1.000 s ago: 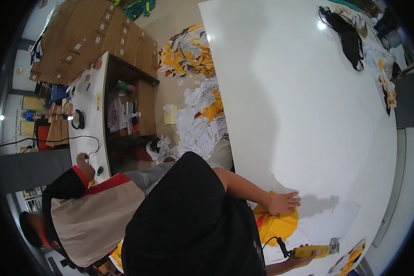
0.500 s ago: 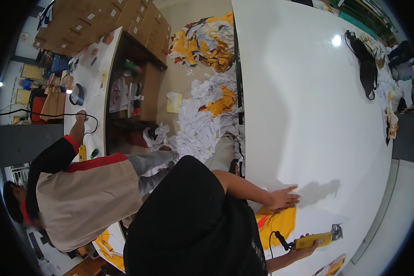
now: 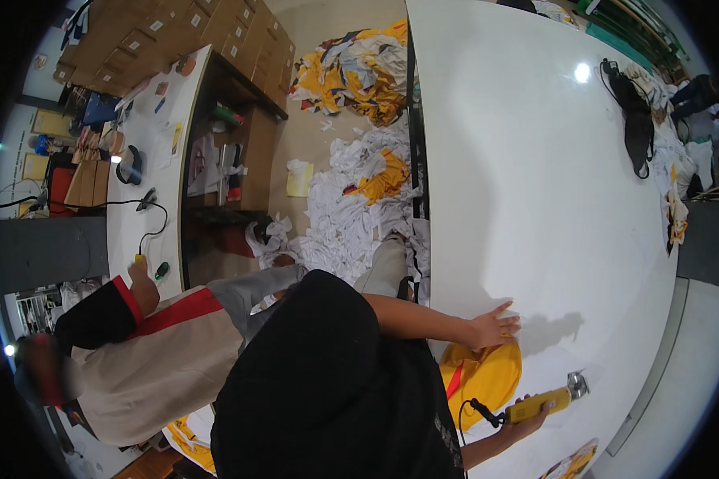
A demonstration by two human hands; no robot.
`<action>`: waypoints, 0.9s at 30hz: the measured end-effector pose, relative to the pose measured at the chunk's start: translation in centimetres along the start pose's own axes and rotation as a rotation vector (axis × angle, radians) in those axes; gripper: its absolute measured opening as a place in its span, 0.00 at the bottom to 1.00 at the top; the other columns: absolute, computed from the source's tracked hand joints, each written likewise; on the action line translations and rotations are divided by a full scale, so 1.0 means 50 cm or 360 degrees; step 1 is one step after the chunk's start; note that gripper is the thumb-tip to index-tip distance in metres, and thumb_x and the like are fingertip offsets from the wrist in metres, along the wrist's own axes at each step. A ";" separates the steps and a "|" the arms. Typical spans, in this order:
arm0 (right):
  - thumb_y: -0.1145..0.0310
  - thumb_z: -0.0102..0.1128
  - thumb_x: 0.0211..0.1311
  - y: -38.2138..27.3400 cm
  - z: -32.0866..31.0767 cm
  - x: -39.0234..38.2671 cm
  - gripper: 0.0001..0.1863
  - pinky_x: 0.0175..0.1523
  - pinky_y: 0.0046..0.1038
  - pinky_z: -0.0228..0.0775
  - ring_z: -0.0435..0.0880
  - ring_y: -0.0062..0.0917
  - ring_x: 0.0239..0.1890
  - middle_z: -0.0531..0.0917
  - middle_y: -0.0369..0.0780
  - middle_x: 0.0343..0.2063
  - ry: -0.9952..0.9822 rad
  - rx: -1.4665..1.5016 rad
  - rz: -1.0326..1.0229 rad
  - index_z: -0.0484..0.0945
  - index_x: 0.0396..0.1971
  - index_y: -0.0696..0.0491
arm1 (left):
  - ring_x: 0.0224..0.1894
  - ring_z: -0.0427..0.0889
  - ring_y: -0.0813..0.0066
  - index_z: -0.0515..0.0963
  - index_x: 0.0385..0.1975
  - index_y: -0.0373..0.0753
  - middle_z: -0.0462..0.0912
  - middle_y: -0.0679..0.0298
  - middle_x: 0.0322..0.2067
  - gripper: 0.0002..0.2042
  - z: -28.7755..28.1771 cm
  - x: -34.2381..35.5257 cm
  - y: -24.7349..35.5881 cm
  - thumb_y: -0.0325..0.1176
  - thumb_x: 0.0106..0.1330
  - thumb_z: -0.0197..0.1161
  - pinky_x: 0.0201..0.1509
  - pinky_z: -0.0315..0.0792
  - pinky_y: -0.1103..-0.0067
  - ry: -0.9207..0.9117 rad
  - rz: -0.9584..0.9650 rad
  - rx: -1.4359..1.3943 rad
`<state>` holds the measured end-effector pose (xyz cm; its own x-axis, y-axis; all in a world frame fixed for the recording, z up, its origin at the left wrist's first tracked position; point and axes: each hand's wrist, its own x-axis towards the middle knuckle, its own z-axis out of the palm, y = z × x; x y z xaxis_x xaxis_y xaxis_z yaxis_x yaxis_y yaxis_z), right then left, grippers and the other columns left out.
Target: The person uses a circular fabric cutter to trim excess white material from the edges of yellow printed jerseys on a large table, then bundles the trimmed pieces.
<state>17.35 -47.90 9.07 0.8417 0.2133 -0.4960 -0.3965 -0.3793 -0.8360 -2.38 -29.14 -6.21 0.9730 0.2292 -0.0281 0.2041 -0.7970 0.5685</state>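
My left hand lies with its fingers spread on the white table, its palm at the far edge of a yellow cloth with a red stripe. Below it in the view, my right hand is wrapped round the yellow body of a corded electric cloth cutter. The cutter's silver head points right, over pale material lying on the table. A black cord runs from its rear end back toward my body. The blade itself is too small to make out.
The white table fills the right side; a black strapped item and cloth scraps lie at its far edge. Patterned cloth is near the bottom. White and yellow cloth heaps cover the floor. A co-worker bends at another table.
The cutter in my right hand has shifted slightly left and up. The yellow cloth bulges more beside my left hand. The co-worker's hand has moved down along the other table.
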 end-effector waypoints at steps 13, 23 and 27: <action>0.45 0.58 0.72 0.038 0.269 0.143 0.26 0.34 0.29 0.76 0.81 0.30 0.31 0.80 0.42 0.33 -0.0436 0.0085 0.0096 0.74 0.51 0.54 | 0.84 0.41 0.51 0.67 0.74 0.45 0.52 0.54 0.80 0.49 -0.124 -0.332 -0.160 0.56 0.50 0.78 0.79 0.26 0.34 0.0455 -0.0526 0.0065; 0.37 0.51 0.75 0.076 0.342 0.203 0.35 0.42 0.33 0.83 0.86 0.36 0.46 0.83 0.44 0.52 -0.0217 -0.0209 -0.0120 0.71 0.66 0.51 | 0.65 0.76 0.57 0.77 0.56 0.34 0.80 0.55 0.60 0.22 -0.235 -0.440 -0.336 0.33 0.64 0.71 0.73 0.66 0.59 0.1323 -0.0299 -0.0591; 0.31 0.51 0.72 0.054 0.390 0.195 0.40 0.48 0.42 0.84 0.82 0.38 0.57 0.79 0.42 0.62 -0.0255 -0.0447 0.0168 0.68 0.71 0.46 | 0.50 0.84 0.57 0.80 0.52 0.36 0.85 0.58 0.48 0.17 -0.251 -0.559 -0.437 0.27 0.63 0.69 0.57 0.76 0.64 0.1800 -0.0751 -0.0608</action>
<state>17.34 -29.28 -2.62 0.7242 0.2901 -0.6256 -0.3430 -0.6355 -0.6917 -35.36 -11.13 -7.54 0.1443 0.9387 0.3131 0.2758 -0.3420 0.8983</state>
